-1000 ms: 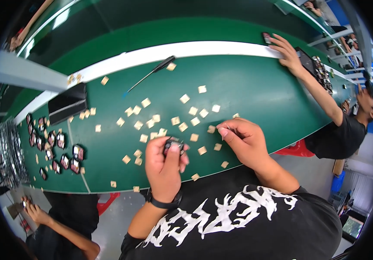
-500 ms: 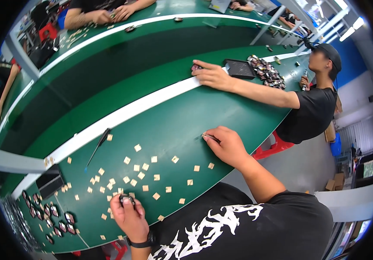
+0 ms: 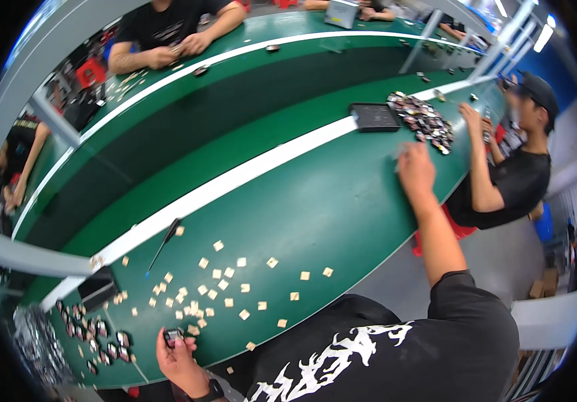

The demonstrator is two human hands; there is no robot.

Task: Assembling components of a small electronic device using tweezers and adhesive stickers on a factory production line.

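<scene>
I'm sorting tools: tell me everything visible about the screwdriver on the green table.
The screwdriver has a black handle, plastic-looking, and a thin, metal-looking shaft ending in a blue tip. It lies on the green table, handle by the white strip, tip slanting toward the picture's lower left. A tan square sits beside the handle; no one touches it.

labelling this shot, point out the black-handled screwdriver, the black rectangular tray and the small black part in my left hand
Black-handled screwdriver (image 3: 172, 231): head view, on its handle.
Black rectangular tray (image 3: 375, 118): head view, on its flat middle.
Small black part (image 3: 172, 334): head view, on the face toward the camera.
</scene>
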